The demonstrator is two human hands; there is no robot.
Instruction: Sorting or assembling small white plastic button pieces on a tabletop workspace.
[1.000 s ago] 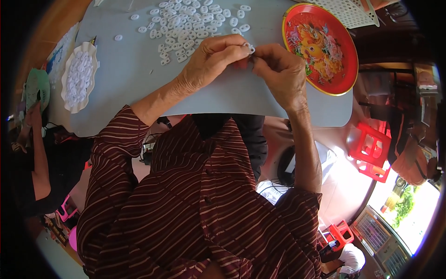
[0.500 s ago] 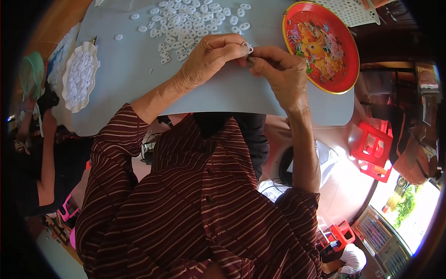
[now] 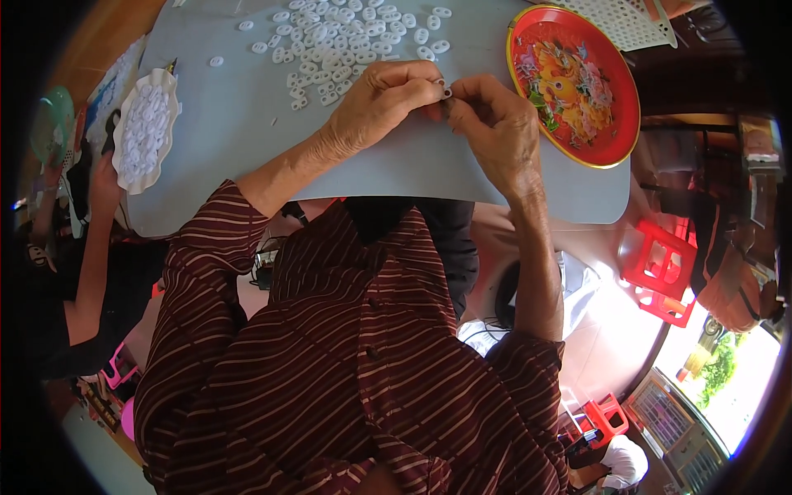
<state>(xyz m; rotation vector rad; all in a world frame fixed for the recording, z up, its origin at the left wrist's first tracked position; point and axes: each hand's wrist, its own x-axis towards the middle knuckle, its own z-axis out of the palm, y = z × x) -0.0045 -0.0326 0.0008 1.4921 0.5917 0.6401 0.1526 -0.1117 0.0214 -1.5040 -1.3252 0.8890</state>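
Note:
My left hand (image 3: 388,99) pinches a small white two-holed plastic piece (image 3: 444,87) between thumb and fingertips, above the grey table. Close against it, the thumb and forefinger of my right hand (image 3: 499,124) are pressed together; whatever they grip is too small to make out. Dark spots show in the piece's holes. Beyond my left hand lies a loose pile of similar white pieces (image 3: 330,58). To the right of my right hand sits a red round tray (image 3: 615,144) with a gold rim and flower pattern, small thin bits scattered on it.
A scalloped white dish (image 3: 167,148) full of white pieces stands on the table's (image 3: 247,157) left side. Another person's hand (image 3: 105,183) is beside it, holding something dark. A white perforated basket (image 3: 652,33) is at the far right. Red stools (image 3: 660,264) stand on the floor at right.
The piece in my left hand now shows its holes facing up, and my right fingers have shifted slightly. At left, the other person's hand has moved closer to the scalloped dish.

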